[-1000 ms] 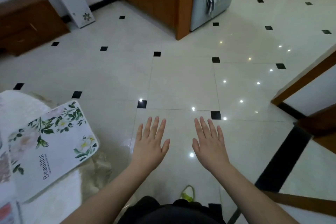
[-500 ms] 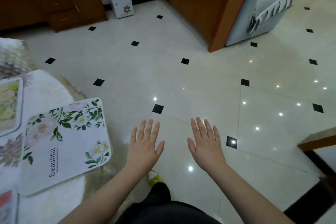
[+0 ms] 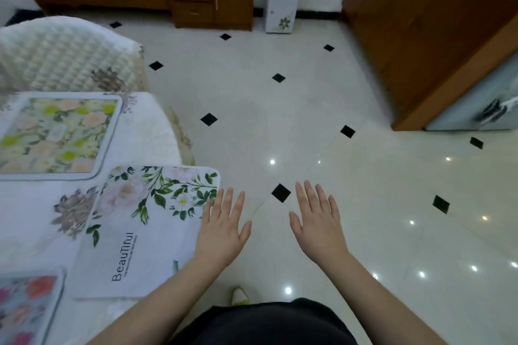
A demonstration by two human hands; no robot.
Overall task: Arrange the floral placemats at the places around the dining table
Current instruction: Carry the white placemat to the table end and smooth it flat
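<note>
- Two hands flat, fingers straight, holding nothing: left hand (image 3: 222, 230) overlaps "Beautiful" placemat (image 3: 134, 230) edge (contact unclear), right hand (image 3: 318, 221) over tiled floor (image 3: 308, 109).
- Peach-flower placemat (image 3: 56, 136) far left on table (image 3: 145, 131).

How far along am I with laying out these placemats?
Three placemats lie on the table: the yellow one, the Beautiful one, hanging over the edge, and the red one. Left hand and right hand are open, empty. Remaining places are out of view.

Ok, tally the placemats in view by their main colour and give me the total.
White with green leaves: 1, the "Beautiful" placemat
Yellow and peach flowers: 1, the yellow placemat
Red and pink flowers: 1, the red placemat, cut off by the frame
Total: 3
</note>
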